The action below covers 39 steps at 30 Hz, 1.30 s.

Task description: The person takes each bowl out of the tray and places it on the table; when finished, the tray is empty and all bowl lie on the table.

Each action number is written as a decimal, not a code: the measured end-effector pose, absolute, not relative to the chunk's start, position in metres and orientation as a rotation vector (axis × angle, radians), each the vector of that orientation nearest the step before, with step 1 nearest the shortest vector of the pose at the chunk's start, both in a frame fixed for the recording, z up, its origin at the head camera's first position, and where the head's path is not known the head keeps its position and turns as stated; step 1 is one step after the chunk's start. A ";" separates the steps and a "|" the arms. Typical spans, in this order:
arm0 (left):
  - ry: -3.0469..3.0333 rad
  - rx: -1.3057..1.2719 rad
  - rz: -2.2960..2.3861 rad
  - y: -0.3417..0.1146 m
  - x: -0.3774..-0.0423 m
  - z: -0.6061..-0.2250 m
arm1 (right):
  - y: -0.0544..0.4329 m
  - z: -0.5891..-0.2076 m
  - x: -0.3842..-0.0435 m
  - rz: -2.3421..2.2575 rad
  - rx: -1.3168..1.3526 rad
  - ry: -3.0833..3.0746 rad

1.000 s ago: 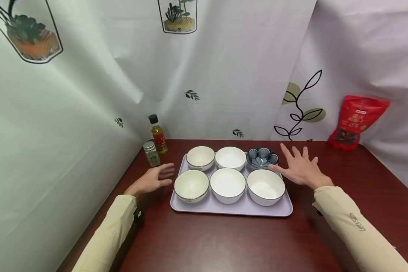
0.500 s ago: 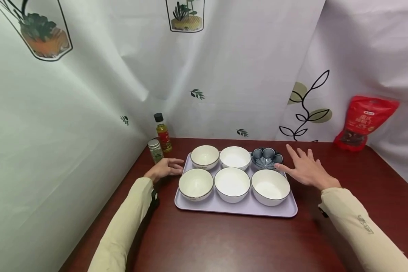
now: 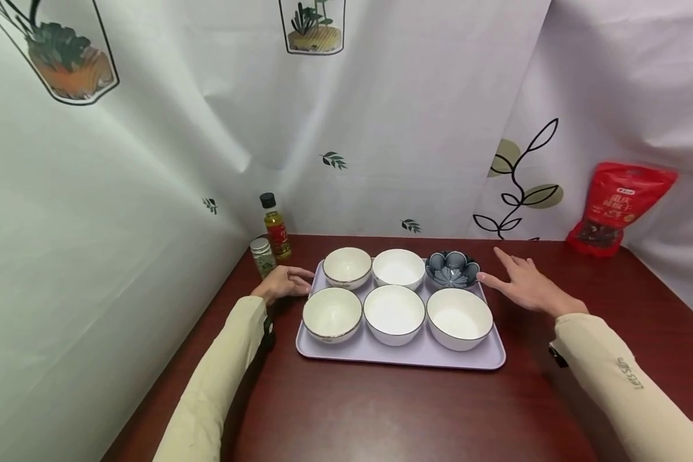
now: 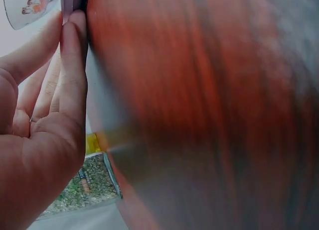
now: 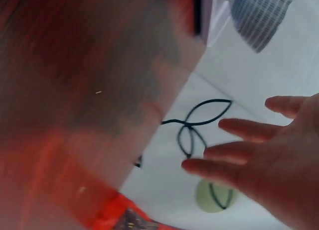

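Note:
A pale lilac tray (image 3: pixel 401 358) lies on the table, bearing two rows of bowls. Most are white or cream with thin dark rims, like the front middle bowl (image 3: pixel 394 314); the back right one is a dark blue-grey petal-patterned bowl (image 3: pixel 452 273). My left hand (image 3: pixel 284 283) is at the tray's left edge. In the left wrist view, thumb and fingers pinch that tray edge (image 4: pixel 71 3). My right hand (image 3: pixel 528 285) hovers just off the tray's right side, thumb close to the petal-patterned bowl. Its fingers (image 5: pixel 249 130) are spread and hold nothing.
Behind my left hand stand a spice jar (image 3: pixel 262 255) with a silvery lid and a dark-capped oil bottle (image 3: pixel 277 231). A red food pouch (image 3: pixel 618 205) leans at the back right against the printed wall cloth (image 3: pixel 381 128). The dark red table (image 3: pixel 381 417) runs along the front.
My left hand has moved right onto the tray's left edge. My right hand has shifted slightly right, its fingers less spread. The view has turned slightly; the bowls keep their places on the tray.

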<state>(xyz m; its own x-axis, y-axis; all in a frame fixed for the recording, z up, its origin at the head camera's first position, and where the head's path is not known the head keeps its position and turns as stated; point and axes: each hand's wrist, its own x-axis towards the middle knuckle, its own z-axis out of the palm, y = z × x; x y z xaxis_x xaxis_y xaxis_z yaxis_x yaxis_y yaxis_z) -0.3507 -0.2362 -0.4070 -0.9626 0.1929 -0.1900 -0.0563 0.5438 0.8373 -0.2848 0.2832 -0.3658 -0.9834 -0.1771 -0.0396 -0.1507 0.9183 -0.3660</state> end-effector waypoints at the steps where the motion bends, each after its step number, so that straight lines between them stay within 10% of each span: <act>1: 2.520 0.109 1.382 -0.236 -0.351 -0.408 | 0.285 -0.367 -0.287 -0.592 -0.271 3.003; 39: 2.370 0.144 1.435 -0.241 -0.354 -0.408 | 0.288 -0.396 -0.332 -1.701 -0.321 2.263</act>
<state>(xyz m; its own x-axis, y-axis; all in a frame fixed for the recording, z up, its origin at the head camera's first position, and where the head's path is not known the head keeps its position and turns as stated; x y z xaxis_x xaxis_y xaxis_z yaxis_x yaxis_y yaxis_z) -0.3541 -0.2412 -0.4075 -0.9280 0.2715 -0.2552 -0.1003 0.4777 0.8728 -0.3318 0.2882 -0.3956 -0.9328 -0.3470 -0.0971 -0.0031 0.2774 -0.9608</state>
